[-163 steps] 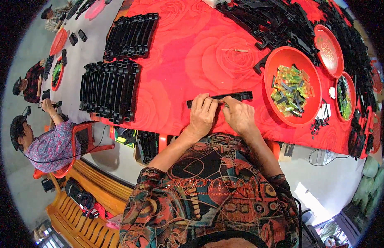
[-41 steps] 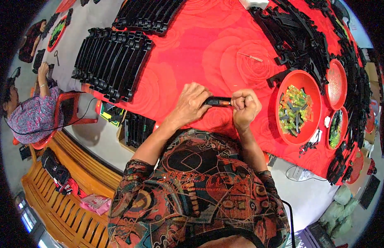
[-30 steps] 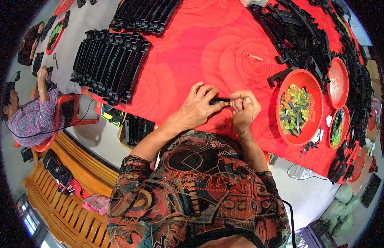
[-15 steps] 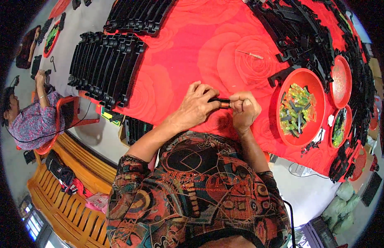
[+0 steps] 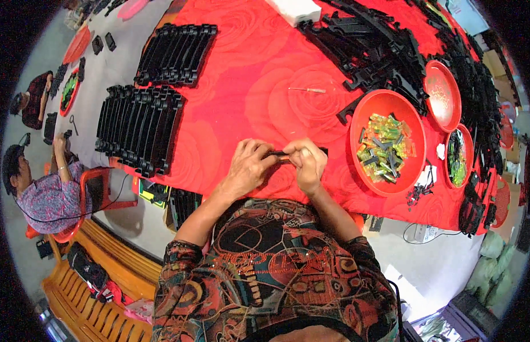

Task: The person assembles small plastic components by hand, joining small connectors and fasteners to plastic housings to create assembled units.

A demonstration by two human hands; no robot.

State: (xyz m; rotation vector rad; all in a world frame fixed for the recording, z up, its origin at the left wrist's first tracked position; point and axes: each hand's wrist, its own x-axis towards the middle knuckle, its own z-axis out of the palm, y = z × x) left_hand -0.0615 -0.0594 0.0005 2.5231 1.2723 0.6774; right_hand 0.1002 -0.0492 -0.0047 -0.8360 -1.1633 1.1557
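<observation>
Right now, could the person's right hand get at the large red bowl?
Likely yes: the right hand is busy at a black part, but nothing tall blocks it from the bowl.

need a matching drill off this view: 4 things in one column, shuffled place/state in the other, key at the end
Things:
1. slim screwdriver
2. largest red bowl
3. lined-up black strips
4. handheld black strip

Place or state:
A. in two groups, on the person's left
B. gripped by the left hand and right hand
C. lying by itself on the red cloth
D. holding yellowish and black pieces

Pairs: 1-C, 2-D, 3-A, 4-B
</observation>
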